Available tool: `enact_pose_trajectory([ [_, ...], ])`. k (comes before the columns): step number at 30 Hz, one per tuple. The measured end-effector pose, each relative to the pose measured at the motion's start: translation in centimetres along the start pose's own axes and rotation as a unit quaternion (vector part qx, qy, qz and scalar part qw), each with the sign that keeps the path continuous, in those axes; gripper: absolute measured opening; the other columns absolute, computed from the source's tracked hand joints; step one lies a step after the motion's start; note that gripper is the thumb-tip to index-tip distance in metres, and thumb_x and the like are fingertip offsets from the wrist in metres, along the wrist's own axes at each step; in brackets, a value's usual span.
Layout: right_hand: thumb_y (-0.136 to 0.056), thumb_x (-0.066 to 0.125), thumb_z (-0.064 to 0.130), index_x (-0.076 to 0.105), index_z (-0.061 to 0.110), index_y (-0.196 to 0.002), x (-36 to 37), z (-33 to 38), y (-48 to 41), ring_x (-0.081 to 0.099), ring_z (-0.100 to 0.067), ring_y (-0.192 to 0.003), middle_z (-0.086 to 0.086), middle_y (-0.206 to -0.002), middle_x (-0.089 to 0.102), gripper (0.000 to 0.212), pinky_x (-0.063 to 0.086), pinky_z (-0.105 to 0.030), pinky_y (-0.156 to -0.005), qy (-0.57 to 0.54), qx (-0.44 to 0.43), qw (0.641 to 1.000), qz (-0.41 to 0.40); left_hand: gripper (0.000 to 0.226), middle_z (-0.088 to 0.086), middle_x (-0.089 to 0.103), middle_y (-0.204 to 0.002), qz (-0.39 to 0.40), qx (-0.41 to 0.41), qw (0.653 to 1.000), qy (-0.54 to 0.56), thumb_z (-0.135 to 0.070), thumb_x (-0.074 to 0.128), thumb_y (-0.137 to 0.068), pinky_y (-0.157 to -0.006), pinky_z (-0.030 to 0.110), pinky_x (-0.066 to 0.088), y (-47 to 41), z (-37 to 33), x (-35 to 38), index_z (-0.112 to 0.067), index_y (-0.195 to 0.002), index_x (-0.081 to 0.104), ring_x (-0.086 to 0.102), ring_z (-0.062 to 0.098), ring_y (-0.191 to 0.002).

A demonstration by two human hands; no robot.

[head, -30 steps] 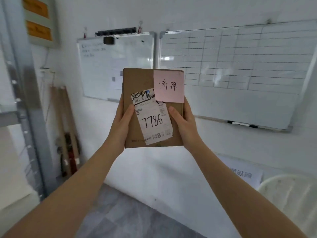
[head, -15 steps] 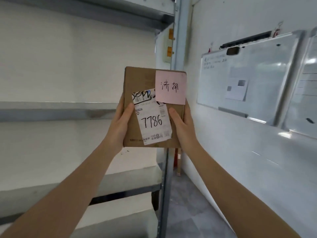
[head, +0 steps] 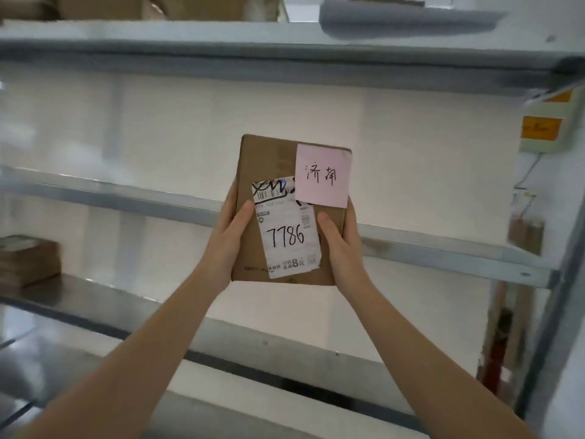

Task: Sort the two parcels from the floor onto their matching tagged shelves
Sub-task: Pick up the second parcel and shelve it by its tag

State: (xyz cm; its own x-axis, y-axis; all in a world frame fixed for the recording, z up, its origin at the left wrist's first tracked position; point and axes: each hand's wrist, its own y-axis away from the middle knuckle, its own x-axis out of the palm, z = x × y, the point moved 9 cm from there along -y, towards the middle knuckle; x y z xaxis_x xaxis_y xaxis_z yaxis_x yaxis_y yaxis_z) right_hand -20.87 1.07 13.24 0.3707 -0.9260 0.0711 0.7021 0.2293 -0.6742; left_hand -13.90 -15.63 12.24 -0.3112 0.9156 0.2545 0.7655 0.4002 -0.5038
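I hold a brown cardboard parcel [head: 272, 163] upright in front of me with both hands. It carries a white label reading 7786 [head: 287, 229] and a pink sticky note [head: 323, 175] with handwritten characters at its top right. My left hand [head: 229, 236] grips its left edge, thumb on the front. On the right edge my right hand [head: 340, 245] does the same. Behind the parcel stands a grey metal shelf rack [head: 126, 198] with several levels. No shelf tag is readable.
Another brown box [head: 27, 261] sits on a lower shelf at the far left. Cardboard boxes [head: 95, 6] rest on the top shelf. The rack's right upright [head: 557, 312] stands next to a wall with an orange-labelled box [head: 544, 128]; brown and red objects [head: 506, 327] lean behind it.
My view has swung left from the whiteboard wall to face the shelf rack. The parcel stays held the same way in both hands.
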Motion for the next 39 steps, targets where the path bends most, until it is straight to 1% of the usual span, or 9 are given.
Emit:
enact_pose_trajectory([
  [4, -0.09, 0.054, 0.023, 0.027, 0.025, -0.145, 9.8, -2.3, -1.7, 0.054, -0.011, -0.12, 0.0, -0.138, 0.05, 0.062, 0.054, -0.024, -0.088, -0.047, 0.002, 0.998, 0.052, 0.046, -0.009, 0.063, -0.118, -0.059, 0.007, 0.998, -0.038, -0.037, 0.043, -0.094, -0.075, 0.031, 0.054, -1.2, -1.8, -9.1, -0.047, -0.137, 0.031, 0.064, 0.012, -0.1],
  [8, -0.094, 0.051, 0.016, 0.027, 0.027, -0.143, 19.2, -4.7, -2.7, 0.063, 0.004, -0.099, 0.007, -0.124, 0.055, 0.056, 0.055, -0.019, -0.073, -0.09, 0.001, 0.991, 0.101, 0.046, -0.006, 0.063, -0.117, -0.109, 0.016, 0.991, -0.081, -0.041, 0.042, -0.093, -0.081, 0.039, 0.053, -2.1, -3.4, -18.0, -0.047, -0.137, 0.03, 0.062, 0.019, -0.102],
  [12, -0.086, 0.054, 0.032, 0.029, 0.038, -0.137, 28.2, -7.2, -2.6, 0.058, -0.017, -0.116, 0.0, -0.135, 0.052, 0.057, 0.055, -0.038, -0.09, -0.11, 0.017, 0.983, 0.144, 0.047, -0.002, 0.061, -0.12, -0.16, 0.014, 0.982, -0.1, -0.04, 0.043, -0.092, -0.088, 0.044, 0.051, -2.0, -4.1, -26.6, -0.044, -0.138, 0.03, 0.061, 0.021, -0.104],
  [17, -0.085, 0.055, 0.034, 0.028, 0.031, -0.143, 38.9, -10.9, -2.2, 0.059, -0.016, -0.116, 0.003, -0.133, 0.054, 0.065, 0.052, -0.045, -0.094, -0.129, 0.047, 0.973, 0.183, 0.045, -0.009, 0.064, -0.109, -0.219, 0.015, 0.969, -0.115, -0.038, 0.043, -0.093, -0.077, 0.035, 0.053, -1.5, -5.0, -36.8, -0.045, -0.135, 0.032, 0.064, 0.015, -0.096],
  [24, -0.083, 0.055, 0.036, 0.03, 0.032, -0.142, 53.7, -16.3, -2.2, 0.062, -0.014, -0.11, 0.004, -0.129, 0.056, 0.064, 0.056, -0.035, -0.087, -0.165, 0.079, 0.956, 0.23, 0.05, -0.005, 0.065, -0.115, -0.289, 0.0, 0.948, -0.132, -0.042, 0.047, -0.09, -0.08, 0.038, 0.055, -2.5, -5.1, -51.3, -0.045, -0.138, 0.033, 0.066, 0.018, -0.1],
  [29, -0.093, 0.053, 0.024, 0.03, 0.032, -0.141, 64.6, -18.8, -4.5, 0.064, -0.008, -0.1, 0.011, -0.122, 0.057, 0.053, 0.056, -0.019, -0.072, -0.207, 0.077, 0.94, 0.26, 0.041, -0.01, 0.066, -0.105, -0.332, 0.009, 0.93, -0.153, -0.04, 0.045, -0.092, -0.068, 0.029, 0.054, -5.5, -6.6, -60.8, -0.049, -0.131, 0.035, 0.066, 0.012, -0.091],
  [32, -0.092, 0.055, 0.026, 0.029, 0.033, -0.143, 71.0, -20.0, -7.0, 0.063, -0.007, -0.105, 0.009, -0.128, 0.056, 0.058, 0.057, -0.023, -0.076, -0.228, 0.067, 0.932, 0.274, 0.043, -0.005, 0.066, -0.111, -0.344, 0.019, 0.924, -0.166, -0.042, 0.046, -0.091, -0.074, 0.036, 0.054, -8.7, -7.9, -66.6, -0.047, -0.133, 0.036, 0.065, 0.018, -0.097],
  [36, -0.084, 0.054, 0.033, 0.028, 0.035, -0.142, 77.9, -21.4, -10.1, 0.063, -0.001, -0.1, 0.014, -0.125, 0.055, 0.064, 0.054, -0.017, -0.072, -0.23, 0.055, 0.931, 0.279, 0.046, -0.005, 0.067, -0.112, -0.344, 0.032, 0.921, -0.18, -0.043, 0.047, -0.091, -0.084, 0.041, 0.054, -12.9, -9.2, -73.0, -0.046, -0.135, 0.036, 0.065, 0.02, -0.101],
  [39, -0.08, 0.052, 0.038, 0.027, 0.034, -0.142, 82.3, -22.9, -11.4, 0.062, -0.007, -0.104, 0.01, -0.13, 0.054, 0.068, 0.056, -0.019, -0.074, -0.223, 0.055, 0.933, 0.278, 0.047, -0.006, 0.065, -0.115, -0.338, 0.036, 0.924, -0.175, -0.043, 0.047, -0.09, -0.084, 0.041, 0.053, -15.3, -9.0, -77.5, -0.046, -0.136, 0.034, 0.064, 0.018, -0.102],
])
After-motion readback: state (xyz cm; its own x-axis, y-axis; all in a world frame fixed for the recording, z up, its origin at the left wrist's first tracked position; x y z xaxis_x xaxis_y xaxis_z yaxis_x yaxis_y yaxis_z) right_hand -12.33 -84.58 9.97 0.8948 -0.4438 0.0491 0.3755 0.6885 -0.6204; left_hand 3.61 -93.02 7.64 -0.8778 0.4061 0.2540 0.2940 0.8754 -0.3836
